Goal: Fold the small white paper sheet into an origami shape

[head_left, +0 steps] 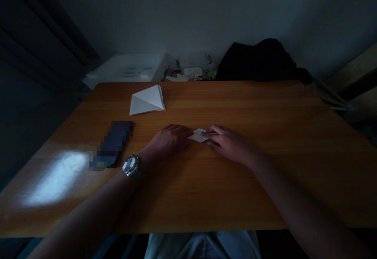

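Observation:
A small folded piece of white paper [198, 137], diamond-shaped, lies on the wooden table between my hands. My left hand [173, 139] rests on its left corner, fingers together and curled, with the fingertips pressing the edge. From the right, my right hand [228, 141] has its fingers on the paper, gripping its right side; the thumb is lower, near the table. Part of the paper's right side is hidden under these fingers. A metal watch [131, 165] is on my left wrist.
A larger folded white paper [147, 101] lies at the back left of the table [235, 196]. A dark, pixelated phone-like object [114, 143] is left of my left hand. Behind the table are a white tray [126, 66], cables [175, 74] and a black cloth-like heap [259, 60].

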`<act>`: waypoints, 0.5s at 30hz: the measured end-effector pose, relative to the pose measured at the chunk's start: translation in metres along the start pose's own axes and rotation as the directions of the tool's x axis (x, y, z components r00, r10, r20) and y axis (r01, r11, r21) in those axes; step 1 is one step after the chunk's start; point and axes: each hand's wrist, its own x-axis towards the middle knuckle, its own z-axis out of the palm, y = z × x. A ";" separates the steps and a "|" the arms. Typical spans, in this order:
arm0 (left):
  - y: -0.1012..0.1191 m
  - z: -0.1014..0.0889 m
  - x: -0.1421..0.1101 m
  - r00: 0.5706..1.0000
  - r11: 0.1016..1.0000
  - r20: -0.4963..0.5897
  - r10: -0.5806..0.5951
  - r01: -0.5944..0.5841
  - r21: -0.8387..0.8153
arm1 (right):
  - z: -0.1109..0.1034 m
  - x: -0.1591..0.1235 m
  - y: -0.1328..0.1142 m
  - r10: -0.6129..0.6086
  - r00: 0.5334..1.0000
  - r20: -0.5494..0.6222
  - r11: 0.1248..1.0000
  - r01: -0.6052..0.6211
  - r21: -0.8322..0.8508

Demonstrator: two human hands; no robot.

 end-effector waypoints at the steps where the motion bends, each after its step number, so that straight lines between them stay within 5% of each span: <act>1: 0.000 0.000 0.000 1.000 1.000 0.000 -0.001 0.001 0.001 | 0.000 0.000 0.000 -0.004 1.000 -0.002 1.000 0.004 0.001; 15: 0.004 0.007 0.002 0.997 0.998 0.031 -0.065 0.065 -0.005 | -0.001 -0.002 -0.002 0.033 0.999 0.010 0.999 -0.033 0.028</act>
